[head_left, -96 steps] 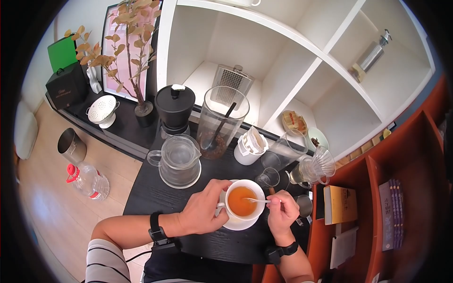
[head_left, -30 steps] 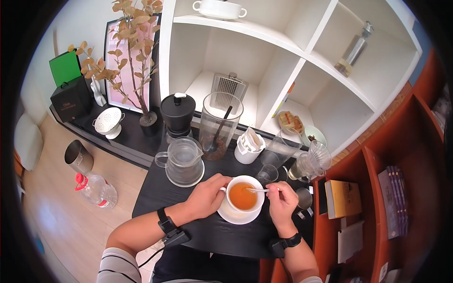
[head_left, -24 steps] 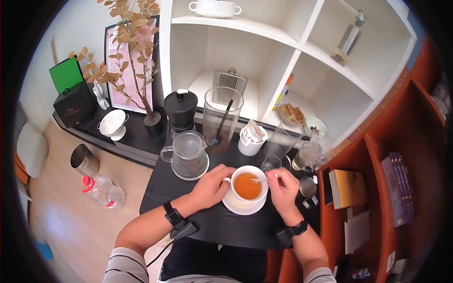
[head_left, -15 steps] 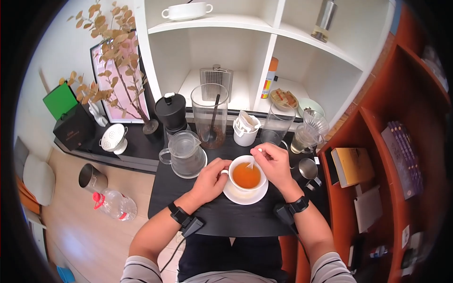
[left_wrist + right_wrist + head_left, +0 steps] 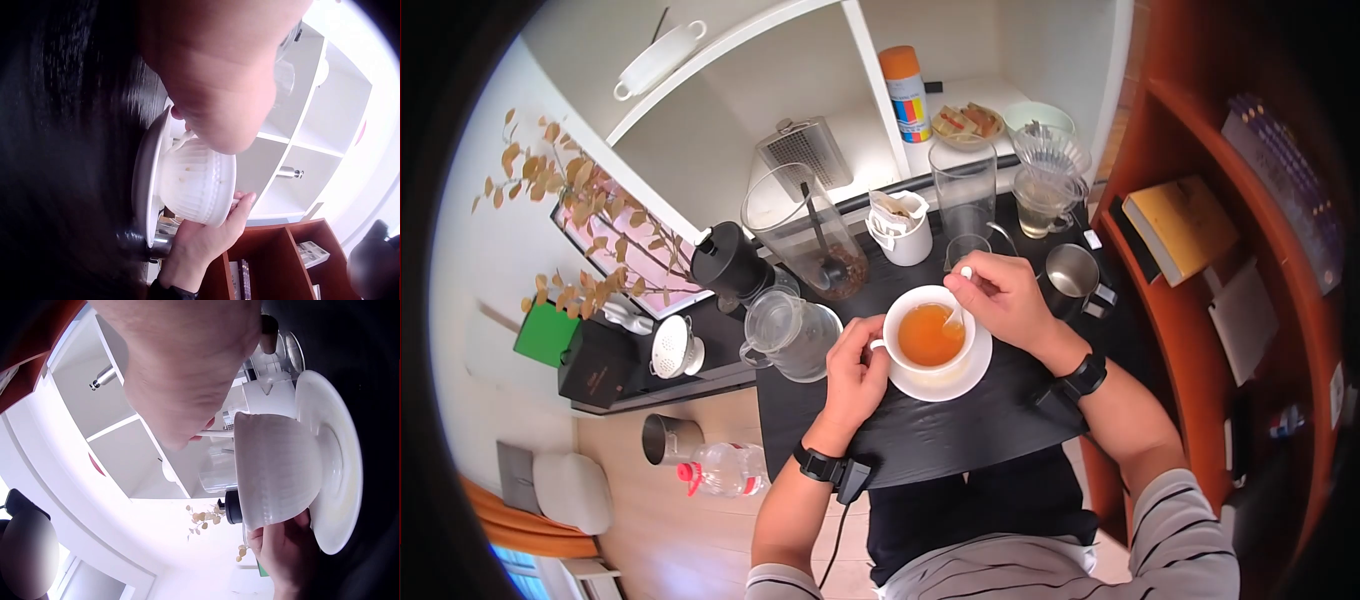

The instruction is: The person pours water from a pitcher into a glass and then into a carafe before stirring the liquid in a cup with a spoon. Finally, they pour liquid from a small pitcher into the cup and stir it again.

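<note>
A white teacup (image 5: 275,469) with ribbed sides stands on a white saucer (image 5: 960,385) at the table's front. Amber liquid (image 5: 930,335) fills much of it. My left hand (image 5: 858,370) pinches the cup's handle at its left side. From the upper right, my right hand (image 5: 1005,300) holds a white spoon (image 5: 954,316) between thumb and fingers. The spoon's lower end dips into the liquid near the cup's right wall, and its tip is hidden there. In the left wrist view, the left palm covers part of the cup handle.
Close behind the cup are a glass pitcher (image 5: 785,330), a white mug (image 5: 903,245) with a drip bag, and a tall glass (image 5: 965,190). A steel cup (image 5: 1072,272) stands to the right, beside an orange-brown bookshelf (image 5: 1200,360). A plastic bottle (image 5: 728,470) stands on the floor.
My right hand has swung from the cup's right side to its upper right, turning the spoon from nearly level to steeper. The left hand stays on the handle. The head view has turned and tilted.
</note>
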Motion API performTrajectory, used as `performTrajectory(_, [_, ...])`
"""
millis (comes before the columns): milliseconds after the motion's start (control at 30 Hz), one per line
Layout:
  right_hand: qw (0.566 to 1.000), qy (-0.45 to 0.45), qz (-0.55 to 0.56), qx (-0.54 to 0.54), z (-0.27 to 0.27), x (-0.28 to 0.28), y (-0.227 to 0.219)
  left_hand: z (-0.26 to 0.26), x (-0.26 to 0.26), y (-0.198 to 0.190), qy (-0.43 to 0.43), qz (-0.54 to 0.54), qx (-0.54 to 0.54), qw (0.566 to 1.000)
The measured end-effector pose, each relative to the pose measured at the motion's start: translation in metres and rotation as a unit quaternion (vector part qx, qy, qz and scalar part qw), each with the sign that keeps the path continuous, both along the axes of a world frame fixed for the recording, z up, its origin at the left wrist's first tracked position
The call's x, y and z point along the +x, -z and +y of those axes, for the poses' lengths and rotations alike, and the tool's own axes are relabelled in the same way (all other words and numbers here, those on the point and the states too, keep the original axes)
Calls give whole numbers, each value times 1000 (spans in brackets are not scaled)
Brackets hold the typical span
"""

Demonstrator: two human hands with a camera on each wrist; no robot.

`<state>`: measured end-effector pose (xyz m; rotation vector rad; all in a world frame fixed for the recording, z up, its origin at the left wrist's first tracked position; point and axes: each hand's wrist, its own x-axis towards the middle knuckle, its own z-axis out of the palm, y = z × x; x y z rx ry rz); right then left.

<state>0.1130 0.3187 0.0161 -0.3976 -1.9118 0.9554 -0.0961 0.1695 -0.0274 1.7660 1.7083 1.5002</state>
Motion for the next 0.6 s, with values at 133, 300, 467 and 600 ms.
performTrajectory(133, [997,-63,16,-31,-9,-1,-2,0,-2,6,6,-11,-20,1000])
performTrajectory(300, [995,-70,22,70,-12,-3,-7,1,0,8,2,-66,-16,998])
performTrajectory(467, [996,23,51,72,-9,-2,-11,-4,-6,10,8,-53,-40,998])
performTrajectory(600, [993,60,49,89,-5,2,-8,-5,-9,11,13,-40,-65,997])
